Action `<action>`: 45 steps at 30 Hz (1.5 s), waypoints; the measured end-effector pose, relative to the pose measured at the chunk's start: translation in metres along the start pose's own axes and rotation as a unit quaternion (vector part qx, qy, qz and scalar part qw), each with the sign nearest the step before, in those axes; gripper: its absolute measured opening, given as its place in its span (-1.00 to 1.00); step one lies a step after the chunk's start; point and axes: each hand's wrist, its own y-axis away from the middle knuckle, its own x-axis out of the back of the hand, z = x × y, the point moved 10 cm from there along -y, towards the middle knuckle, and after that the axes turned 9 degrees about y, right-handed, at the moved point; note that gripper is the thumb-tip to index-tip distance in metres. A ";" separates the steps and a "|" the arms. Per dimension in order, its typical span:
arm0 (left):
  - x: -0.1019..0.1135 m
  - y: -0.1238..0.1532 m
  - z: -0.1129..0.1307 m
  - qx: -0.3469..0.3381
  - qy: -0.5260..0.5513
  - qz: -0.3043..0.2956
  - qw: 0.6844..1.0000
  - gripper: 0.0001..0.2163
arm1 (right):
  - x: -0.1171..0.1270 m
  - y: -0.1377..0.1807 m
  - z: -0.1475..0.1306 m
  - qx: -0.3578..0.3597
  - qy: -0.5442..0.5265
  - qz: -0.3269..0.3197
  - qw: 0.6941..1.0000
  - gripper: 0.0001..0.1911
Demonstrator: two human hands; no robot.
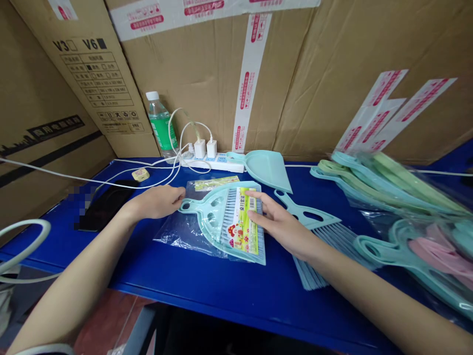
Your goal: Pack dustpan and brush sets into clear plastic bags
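A mint-green mini dustpan and brush set point(218, 222) with a yellow label card point(244, 224) lies on a clear plastic bag point(177, 234) on the blue table point(221, 286). My left hand point(157, 201) is closed on the dustpan handle and the bag's edge. My right hand point(277, 222) rests on the set's right side, fingers stretched over the label card.
A loose brush point(314, 231) and a second dustpan point(268, 167) lie to the right. Bagged dustpan sets point(399, 207) pile up at far right. A power strip point(210, 160), water bottle point(161, 125), phone point(107, 204) and cables sit at the back left. Cardboard boxes wall the table.
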 end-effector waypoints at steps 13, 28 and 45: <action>0.006 0.002 -0.015 0.045 -0.027 0.014 0.999 -0.85 | -0.004 0.002 0.001 -0.034 -0.029 -0.013 0.999 -0.51; 0.018 0.006 -0.035 0.090 -0.091 0.033 0.991 -0.80 | 0.002 0.004 0.004 -0.053 -0.032 0.015 0.998 -0.51; 0.028 0.009 -0.052 0.151 -0.068 0.100 0.981 -0.76 | 0.003 0.002 -0.002 -0.006 0.036 0.001 0.999 -0.55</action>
